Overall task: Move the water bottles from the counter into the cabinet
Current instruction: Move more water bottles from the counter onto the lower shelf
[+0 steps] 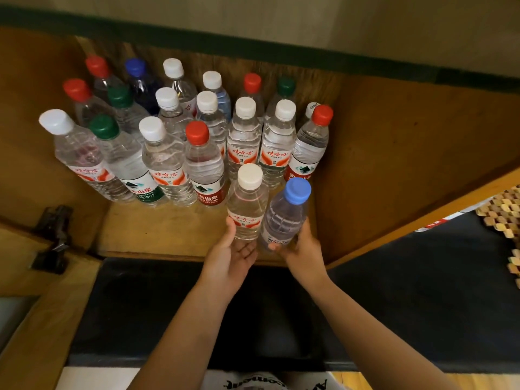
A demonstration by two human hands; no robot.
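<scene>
Several water bottles with white, red, green and blue caps stand upright in rows on the wooden cabinet floor (157,235). At the front right of the group stands a white-capped bottle (247,201). My left hand (233,254) holds it at the base, thumb on its left side and fingers cupped below. Just to its right is a blue-capped bottle (287,215), leaning slightly right. My right hand (304,249) grips its lower part with fingers curled round it. Both bottles sit at or just above the cabinet floor.
The cabinet's right wooden wall (394,164) rises close beside the blue-capped bottle. A black hinge (53,237) is on the left side. A bare strip of cabinet floor lies left of my hands. A dark counter (140,305) runs below the cabinet.
</scene>
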